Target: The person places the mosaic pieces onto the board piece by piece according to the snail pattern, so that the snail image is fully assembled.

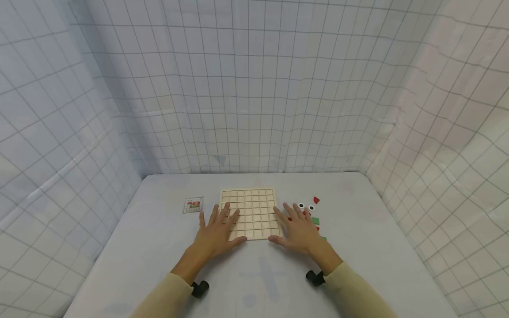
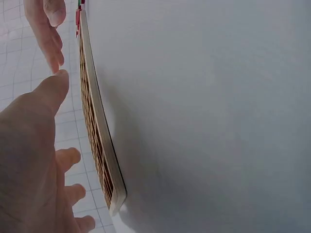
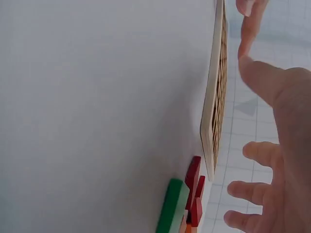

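Observation:
A pale wooden board [image 1: 256, 214] with a grid of square recesses lies on the white table. My left hand [image 1: 214, 234] is spread over its left side, fingers apart and nothing held. Over the right edge, my right hand [image 1: 300, 233] is likewise spread and holds nothing. Both wrist views show a gap between the fingers and the board [image 2: 103, 141]. Small pieces lie right of the board, partly hidden by the right hand: a red piece [image 1: 316, 200], a white disc with a black centre [image 1: 312, 208] and a green block [image 3: 172, 204] among them.
A small card [image 1: 193, 205] with a gridded red and green picture lies left of the board. White cloth walls [image 1: 258, 110] with dark grid lines enclose the table [image 1: 358, 265] at the back and both sides. Each wrist carries a small black device [image 1: 200, 289].

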A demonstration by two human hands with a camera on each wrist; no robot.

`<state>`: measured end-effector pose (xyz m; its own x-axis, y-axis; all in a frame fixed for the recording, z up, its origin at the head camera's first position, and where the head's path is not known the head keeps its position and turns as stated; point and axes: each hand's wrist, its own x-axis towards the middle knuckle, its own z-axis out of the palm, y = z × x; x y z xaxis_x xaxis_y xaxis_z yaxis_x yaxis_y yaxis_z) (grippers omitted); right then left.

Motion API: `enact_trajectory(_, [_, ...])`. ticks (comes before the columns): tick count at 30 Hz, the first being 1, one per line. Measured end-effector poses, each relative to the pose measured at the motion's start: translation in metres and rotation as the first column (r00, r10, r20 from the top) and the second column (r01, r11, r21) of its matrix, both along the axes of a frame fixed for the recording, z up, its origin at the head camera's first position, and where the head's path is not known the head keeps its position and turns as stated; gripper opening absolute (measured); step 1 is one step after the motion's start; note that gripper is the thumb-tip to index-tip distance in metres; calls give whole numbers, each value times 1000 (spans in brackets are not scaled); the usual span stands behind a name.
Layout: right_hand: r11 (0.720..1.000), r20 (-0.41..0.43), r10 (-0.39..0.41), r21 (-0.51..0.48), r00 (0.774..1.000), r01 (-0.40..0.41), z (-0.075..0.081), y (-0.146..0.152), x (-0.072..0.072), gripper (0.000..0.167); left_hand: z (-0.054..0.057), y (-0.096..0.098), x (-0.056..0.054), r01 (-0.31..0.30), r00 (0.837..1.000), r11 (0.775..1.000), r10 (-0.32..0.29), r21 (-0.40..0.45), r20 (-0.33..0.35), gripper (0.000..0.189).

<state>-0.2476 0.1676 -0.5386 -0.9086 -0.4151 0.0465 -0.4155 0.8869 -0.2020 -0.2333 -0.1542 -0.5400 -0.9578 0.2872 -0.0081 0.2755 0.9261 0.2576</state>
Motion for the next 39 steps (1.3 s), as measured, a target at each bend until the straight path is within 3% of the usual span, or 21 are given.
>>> enact_trajectory(5, [1000,-59,29,12,998,-28,-8,-5,3,80,-3,-14,13,29,999,999,-29,18,31,94])
enact_trajectory(12, [995,-153,82,-36,985,-89,-16,-10,4,41,-2,-27,25,63,996,994,-68,90,49,83])
enact_trajectory(21, [990,-190,116,-56,975,-128,-13,-13,7,18,-5,-26,26,80,997,986,-78,146,-16,59])
enact_trajectory(33, [990,-141,124,-53,982,-132,-7,-14,12,12,-7,-27,29,94,995,974,-88,207,-41,36])
enact_trajectory(39, [989,-131,135,-50,982,-142,-7,-11,21,16,-3,-28,35,102,995,968,-101,228,-15,30])
